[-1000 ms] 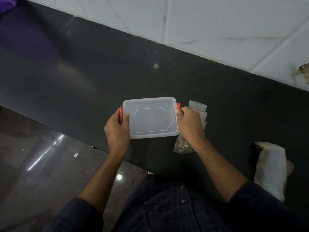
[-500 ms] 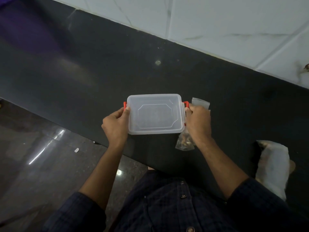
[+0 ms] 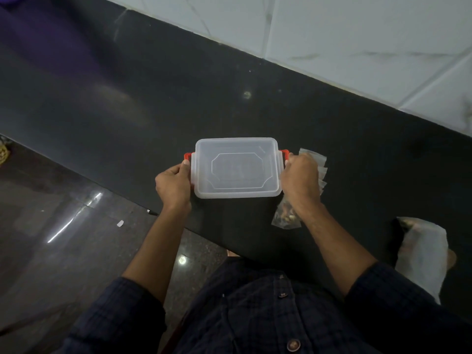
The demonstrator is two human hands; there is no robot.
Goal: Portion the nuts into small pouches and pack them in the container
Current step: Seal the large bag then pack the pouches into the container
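A clear plastic container (image 3: 237, 169) with its lid on and red side clips sits on the black counter (image 3: 127, 103) near the front edge. My left hand (image 3: 173, 185) grips its left end at the red clip (image 3: 187, 156). My right hand (image 3: 300, 177) grips the right end by the other red clip (image 3: 284, 153). Behind my right hand lies a fan of empty clear pouches (image 3: 318, 167). A pouch holding nuts (image 3: 284, 217) lies under my right wrist, partly hidden.
A larger white bag (image 3: 421, 254) with nuts lies on the counter at the right, near the front edge. White tiled wall (image 3: 332, 34) runs along the back. The shiny floor (image 3: 51, 238) lies below the counter edge on the left.
The red clips have swung outward from the container's ends. Both hands stayed at the ends, and the container sits slightly farther from the counter edge.
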